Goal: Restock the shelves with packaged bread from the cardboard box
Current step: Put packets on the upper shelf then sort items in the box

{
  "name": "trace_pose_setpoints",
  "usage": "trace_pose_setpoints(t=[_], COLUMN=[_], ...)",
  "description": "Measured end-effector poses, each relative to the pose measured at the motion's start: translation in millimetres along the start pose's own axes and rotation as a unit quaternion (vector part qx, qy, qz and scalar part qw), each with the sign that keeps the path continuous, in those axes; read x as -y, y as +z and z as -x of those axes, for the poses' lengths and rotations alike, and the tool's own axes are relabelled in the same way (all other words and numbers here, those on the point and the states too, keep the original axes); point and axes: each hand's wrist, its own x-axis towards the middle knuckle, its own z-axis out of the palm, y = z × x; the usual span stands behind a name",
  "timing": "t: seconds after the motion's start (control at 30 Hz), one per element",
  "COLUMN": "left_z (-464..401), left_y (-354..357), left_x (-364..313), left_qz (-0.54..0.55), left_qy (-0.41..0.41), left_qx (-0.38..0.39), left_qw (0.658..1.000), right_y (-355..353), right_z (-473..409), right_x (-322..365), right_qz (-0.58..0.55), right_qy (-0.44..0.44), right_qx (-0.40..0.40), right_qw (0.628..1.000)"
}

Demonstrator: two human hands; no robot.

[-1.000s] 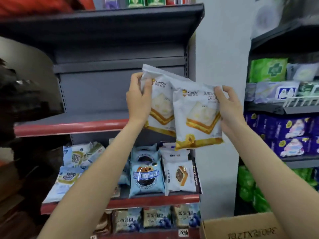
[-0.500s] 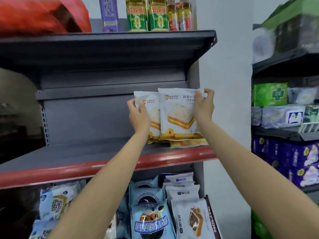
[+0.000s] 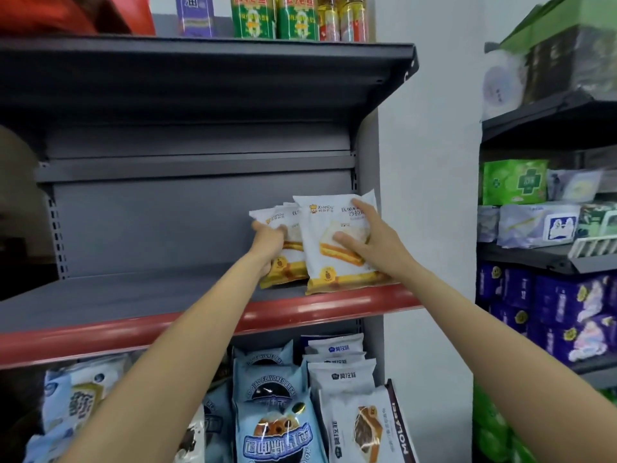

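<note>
We see a grey shelf (image 3: 140, 295) with a red front edge, and the two bread packages stand on its right end, near the upright post. Below it a lower shelf holds blue bread bags (image 3: 267, 392) and white bread bags (image 3: 344, 379), and above it a top shelf carries green bottles (image 3: 253, 18). To the right a second rack (image 3: 547, 259) holds green, white and purple packs.

The front bread package (image 3: 329, 243) stands almost upright, with its long axis vertical, the yellow band at the bottom and the printed face turned to us; it leans a little backward. The rear bread package (image 3: 285, 248) stands just beside it on the left, partly behind it, in the same direction.

Our right hand (image 3: 367, 240) lies on the front package with fingers spread and nearly straight, pressing its face. Our left hand (image 3: 268, 242) grips the left edge of the rear package, with fingers curled round it.
</note>
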Motion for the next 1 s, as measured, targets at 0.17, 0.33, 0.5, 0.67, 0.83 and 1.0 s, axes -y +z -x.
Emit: trace_pose_setpoints(t=[0.17,0.33,0.5,0.67,0.83,1.0], left_z=[-12.3,-9.4,-0.1,39.4,97.4,171.0], left_y=[-19.5,-12.3,-25.1,-29.3,-18.1,5.6], left_x=[4.4,14.4,7.2,-5.5,-14.3,-9.8], left_qz=[-0.078,-0.161,-0.244,-0.276,-0.229,-0.114], left_qy=[0.058,0.003,0.014,0.09,0.283,0.403], left_qx=[0.02,0.097,0.06,0.0,-0.078,-0.075], left_qw=[0.995,0.982,0.968,0.957,0.928,0.905], right_y=[9.7,8.6,3.9,4.0,-2.1,-24.3], right_z=[-12.4,-19.0,-5.0,13.9,40.5,105.2], right_x=[-2.1,-4.1,-1.7,1.7,15.5,21.5], right_qz=[0.032,0.061,0.176,0.207,0.176,0.106], right_qy=[0.018,0.051,0.016,-0.049,-0.139,-0.195], right_qx=[-0.001,0.017,-0.011,-0.049,-0.11,-0.21], right_qw=[0.999,0.997,0.984,0.976,0.968,0.952])
